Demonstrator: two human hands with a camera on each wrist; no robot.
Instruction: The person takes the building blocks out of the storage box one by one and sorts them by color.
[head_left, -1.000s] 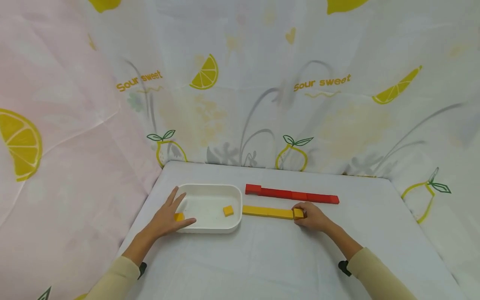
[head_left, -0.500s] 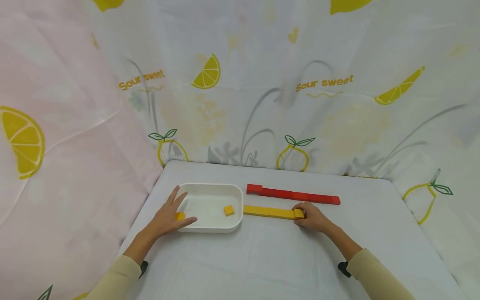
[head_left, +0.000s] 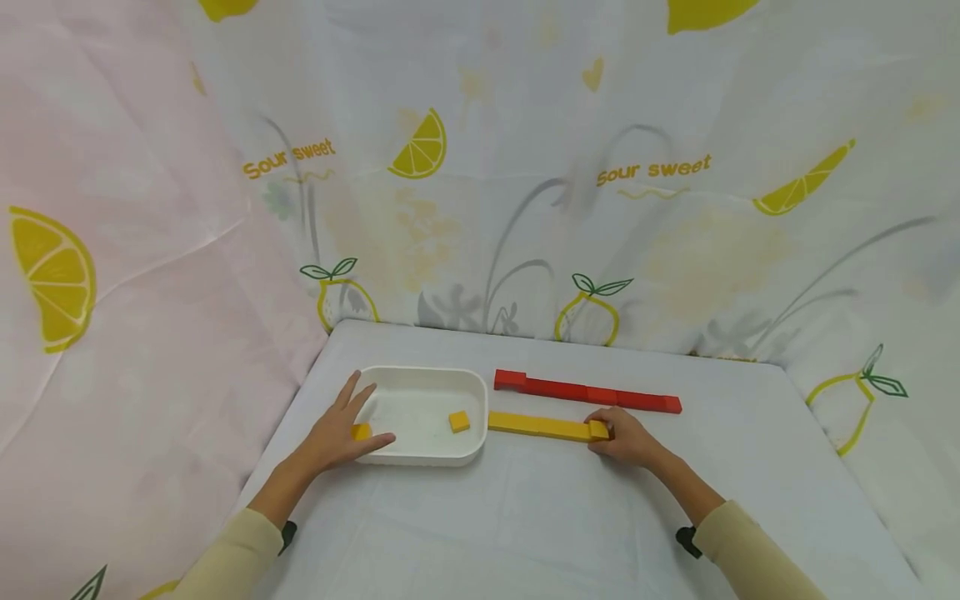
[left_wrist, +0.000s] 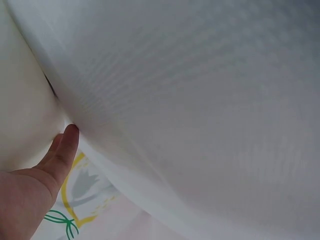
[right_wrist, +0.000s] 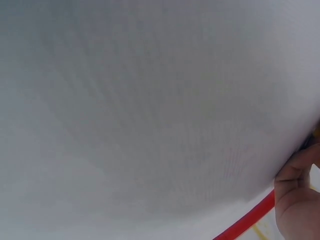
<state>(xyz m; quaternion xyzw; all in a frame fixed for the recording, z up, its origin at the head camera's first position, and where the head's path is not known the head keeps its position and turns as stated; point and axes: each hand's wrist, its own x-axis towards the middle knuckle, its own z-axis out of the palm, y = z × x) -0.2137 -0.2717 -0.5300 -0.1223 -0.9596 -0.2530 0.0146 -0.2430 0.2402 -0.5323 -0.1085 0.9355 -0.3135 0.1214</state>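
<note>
A white plastic tray (head_left: 422, 460) stands at the left of the table, with one yellow block (head_left: 459, 422) lying inside near its right wall. My left hand (head_left: 333, 433) rests at the tray's left end with thumb and fingers spread. Another yellow block (head_left: 362, 432) shows partly between that thumb and forefinger, the rest of it hidden. From the tray's right side runs a straight row of yellow blocks (head_left: 536, 425). At the right end of this row, my right hand (head_left: 628, 437) pinches a small yellow block (head_left: 597, 431) that touches the row.
Behind the yellow row lies a roughly parallel row of red blocks (head_left: 585, 392), its left end block a little raised. A white cloth covers the table (head_left: 510, 525). Lemon-print curtains (head_left: 480, 208) hang along the back and sides.
The yellow block in my right hand has settled slightly, closer in line with the row's end. My left hand keeps its place on the tray. The head view has shifted a little.
</note>
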